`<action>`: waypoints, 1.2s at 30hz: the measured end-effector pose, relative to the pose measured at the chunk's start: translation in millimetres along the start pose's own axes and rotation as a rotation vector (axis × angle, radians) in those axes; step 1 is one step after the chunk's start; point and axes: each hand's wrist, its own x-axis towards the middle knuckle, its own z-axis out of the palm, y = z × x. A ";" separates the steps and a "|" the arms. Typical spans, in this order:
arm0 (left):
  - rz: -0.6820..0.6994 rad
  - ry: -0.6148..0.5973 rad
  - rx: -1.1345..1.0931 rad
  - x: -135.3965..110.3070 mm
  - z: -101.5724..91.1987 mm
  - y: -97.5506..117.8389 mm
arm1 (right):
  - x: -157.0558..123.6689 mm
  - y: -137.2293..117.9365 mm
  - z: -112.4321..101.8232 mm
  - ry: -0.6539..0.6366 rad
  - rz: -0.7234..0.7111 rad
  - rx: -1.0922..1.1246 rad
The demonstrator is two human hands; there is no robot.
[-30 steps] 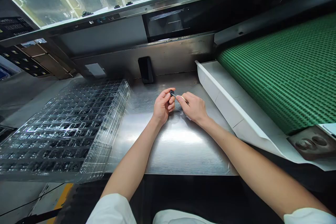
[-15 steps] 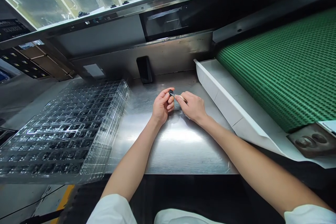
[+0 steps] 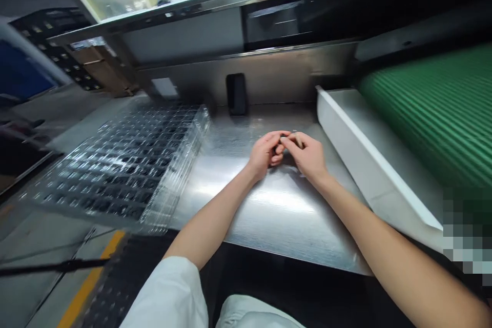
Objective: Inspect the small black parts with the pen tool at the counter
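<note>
Two hands meet over the middle of the brushed steel bench [image 3: 269, 210]: my left hand [image 3: 265, 154] pinches a small dark round part [image 3: 283, 137] between thumb and fingertips, and my right hand [image 3: 307, 156] closes its fingers on the same part from the 3 o'clock side, perhaps with a thin tool, though blur hides it. The part sits in the air just above the bench, between both sets of fingertips. I judge this the fitting or checking step on one piece; the next move calls for a steady, small twist or press without letting it slip. At 9 o'clock lies a stack of clear plastic compartment trays [image 3: 126, 169]; at 3 o'clock a white chute [image 3: 369, 164] beside a green ribbed conveyor belt [image 3: 434, 118].
</note>
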 end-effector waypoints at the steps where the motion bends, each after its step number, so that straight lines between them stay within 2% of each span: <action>1: 0.007 0.001 0.012 -0.4 0.8 -2.3 | -1.3 -1.1 0.1 0.006 0.007 -0.003; 6: 0.059 0.022 0.039 1.7 -0.5 -3.8 | -3.2 -3.5 -1.1 0.018 -0.005 -0.191; 11: 0.083 0.179 0.001 4.8 -2.2 4.6 | -5.3 -8.9 -1.1 0.050 0.028 -0.326; 13: 0.099 0.238 0.006 6.0 -5.0 9.3 | -5.8 -9.7 -0.6 0.017 -0.007 -0.344; 18: 0.194 0.345 -0.001 3.9 -12.9 22.6 | -4.3 0.0 1.2 -0.127 -0.199 -0.463; 21: 0.262 0.429 0.045 4.2 -13.1 36.4 | -3.6 10.8 3.3 -0.206 -0.219 -0.576; 24: 0.413 0.420 0.267 8.6 -15.3 70.0 | -4.8 18.2 7.1 -0.281 -0.211 -0.623; 27: 0.581 0.368 0.637 7.8 -29.8 128.3 | -7.1 19.8 10.6 -0.335 -0.212 -0.664; 29: 0.597 0.363 0.921 -2.6 -49.2 172.1 | -8.0 18.7 11.6 -0.362 -0.206 -0.679; 30: 0.562 0.393 1.064 -11.4 -61.6 192.2 | -8.2 18.0 11.8 -0.373 -0.200 -0.678; 32: 0.358 0.538 1.308 -34.4 -90.7 224.7 | -8.1 16.6 11.6 -0.387 -0.190 -0.665; 36: 0.137 0.721 1.392 -84.9 -157.6 258.7 | -7.2 15.2 10.9 -0.383 -0.185 -0.656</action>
